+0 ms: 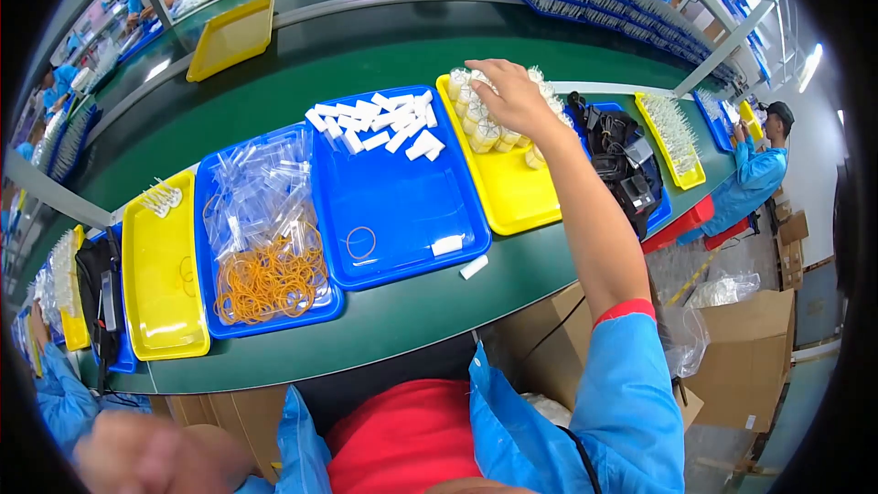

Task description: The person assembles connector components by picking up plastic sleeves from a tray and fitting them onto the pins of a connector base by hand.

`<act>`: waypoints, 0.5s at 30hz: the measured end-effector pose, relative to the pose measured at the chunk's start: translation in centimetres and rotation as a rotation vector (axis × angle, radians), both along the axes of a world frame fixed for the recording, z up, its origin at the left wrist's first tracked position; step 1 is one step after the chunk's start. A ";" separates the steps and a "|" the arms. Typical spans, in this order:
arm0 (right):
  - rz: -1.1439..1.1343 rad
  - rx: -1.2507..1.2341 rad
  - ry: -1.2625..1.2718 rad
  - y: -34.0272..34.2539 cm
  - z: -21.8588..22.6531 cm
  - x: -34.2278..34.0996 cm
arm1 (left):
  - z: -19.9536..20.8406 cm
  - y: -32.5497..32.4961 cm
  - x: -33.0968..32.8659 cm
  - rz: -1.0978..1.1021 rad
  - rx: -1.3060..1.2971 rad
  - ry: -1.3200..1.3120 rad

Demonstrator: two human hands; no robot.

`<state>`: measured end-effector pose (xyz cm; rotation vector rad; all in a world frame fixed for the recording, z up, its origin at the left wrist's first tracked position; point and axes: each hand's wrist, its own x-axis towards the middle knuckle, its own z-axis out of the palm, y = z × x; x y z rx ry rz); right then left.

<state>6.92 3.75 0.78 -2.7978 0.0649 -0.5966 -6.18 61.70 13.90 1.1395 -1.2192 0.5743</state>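
My right hand (514, 99) reaches over the far part of a yellow tray (526, 206). Its thumb and fingers are spread apart just above or touching the cream and clear cylindrical bundles (483, 128) standing there; nothing shows in its grasp. Low at the left, my left hand (151, 453) is smeared by motion, so its fingers and anything in them cannot be made out. Between the arms lies a blue tray (393, 210) with many short white tubes (389, 119) heaped at its far end. One rubber band (360, 242) and a single white tube (447, 245) rest nearer its front.
Another blue tray (216, 311) holds clear plastic sleeves (261, 187) and orange rubber bands (272, 279). Left of it is a yellow tray (169, 338) with small white pieces (161, 198). A loose white tube (474, 267) lies on the green bench (526, 265). Black gear (622, 160) fills a tray at right. Co-workers sit at both sides.
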 end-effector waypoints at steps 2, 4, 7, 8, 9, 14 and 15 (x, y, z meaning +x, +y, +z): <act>-0.026 -0.034 0.007 0.4 -1.1 2.2 | -3.2 -4.0 0.2 0.463 0.194 -0.008; -0.116 -0.092 0.134 1.5 -1.3 3.8 | -6.2 -3.3 0.6 0.589 0.314 0.068; -0.123 0.001 -0.018 -0.7 -0.9 2.4 | -13.0 -1.2 1.4 0.625 0.381 0.240; -0.121 0.000 -0.017 -0.6 -0.6 2.0 | -14.3 -0.4 1.1 0.685 0.394 0.324; -0.104 -0.065 0.055 -0.2 -0.4 1.6 | -15.4 0.3 0.7 0.748 0.406 0.411; -0.026 0.027 -0.066 0.2 -0.2 -0.7 | -19.9 2.5 0.6 0.817 0.363 0.556; -0.020 0.048 -0.095 0.3 -0.1 -1.3 | -20.5 2.9 0.8 0.826 0.355 0.586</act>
